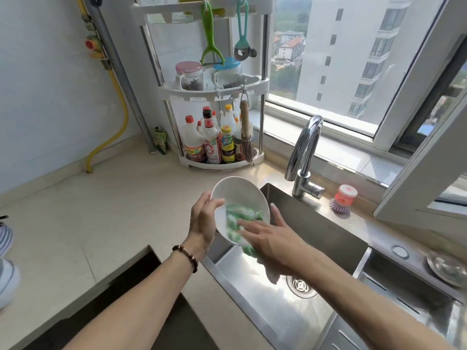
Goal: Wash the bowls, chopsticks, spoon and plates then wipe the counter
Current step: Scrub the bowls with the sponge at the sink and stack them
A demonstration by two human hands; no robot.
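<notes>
A white plate point(236, 192) is held tilted above the left edge of the steel sink point(265, 294). My left hand point(203, 219) grips its left rim, thumb on the inner face. My right hand point(270, 236) presses a green and white cloth point(238, 218) flat against the plate's inner face, fingers straight; the cloth's lower end hangs below the rim. A striped bowl point(5, 237) and another white dish point(7, 281) sit at the far left edge of the counter, mostly cut off.
A chrome tap point(304, 157) stands behind the sink. A corner rack point(217, 89) holds sauce bottles point(211, 142) and jars. A dish brush point(342, 199) sits on the sill side. A steel lid point(447, 267) lies at right. The beige counter point(101, 210) spreads left.
</notes>
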